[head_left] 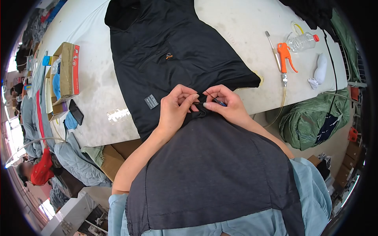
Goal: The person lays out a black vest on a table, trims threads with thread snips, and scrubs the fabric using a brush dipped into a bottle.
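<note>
A black garment [157, 78], dark and smooth inside, lies spread over the table with its near edge toward me. My left hand [175, 108] pinches that near edge between thumb and fingers. Close beside it, my right hand [228, 104] is closed on a small dark tool with a blue part [220, 102]; its tip is hidden by the fingers. The fingertips of both hands are a short gap apart over bunched black cloth [199, 114]. A white-printed label [151, 101] and a small orange emblem [169, 56] show on the garment.
On the white table [98, 94] stand a cardboard box [67, 70] and a phone [76, 112] at left. An orange air gun [283, 57], brush [272, 49] and plastic bottle [302, 42] lie right. A green bag [311, 122] sits beyond; a person in red [41, 171] is far left.
</note>
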